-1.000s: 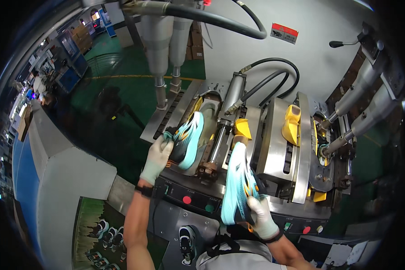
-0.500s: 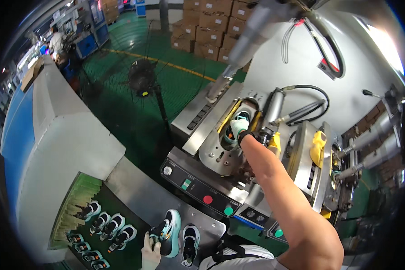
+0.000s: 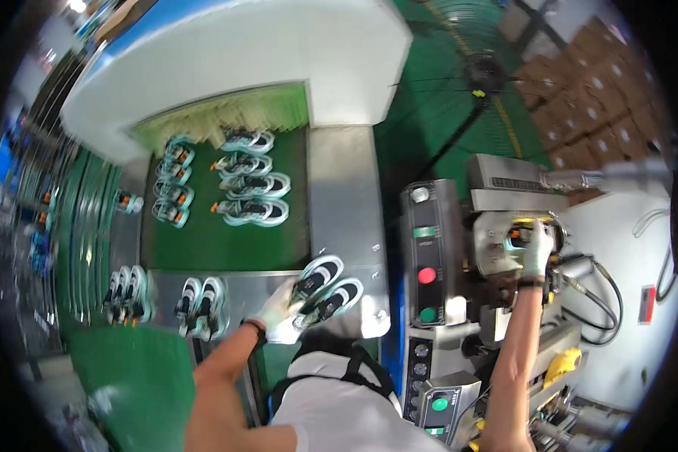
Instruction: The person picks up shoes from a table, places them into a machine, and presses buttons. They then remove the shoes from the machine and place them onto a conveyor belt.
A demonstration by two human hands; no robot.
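Observation:
My left hand (image 3: pixel 281 303), in a white glove, grips the heel end of a black, white and pale-teal sneaker (image 3: pixel 319 276) at the metal ledge. Right beside that one lies a matching sneaker (image 3: pixel 340 299). Off to the right, my gloved right hand (image 3: pixel 538 247) is closed over another sneaker (image 3: pixel 515 236) seated in the press's metal mould (image 3: pixel 491 242). The hand and wrist cover much of this shoe, and the right fingertips are partly hidden.
Several sneakers stand in two rows on the green conveyor belt (image 3: pixel 203 248) before a bristle curtain (image 3: pixel 226 113). More pairs line the metal ledge (image 3: pixel 241 290) to the left. A control panel (image 3: pixel 427 252) with buttons borders the press. Beyond are a floor fan (image 3: pixel 484 73) and stacked cartons (image 3: pixel 591 105).
The view has swung left, bringing the conveyor to the centre. The left-hand sneaker, tilted onto its side before, now sits more level beside its match. My right hand stays at the mould.

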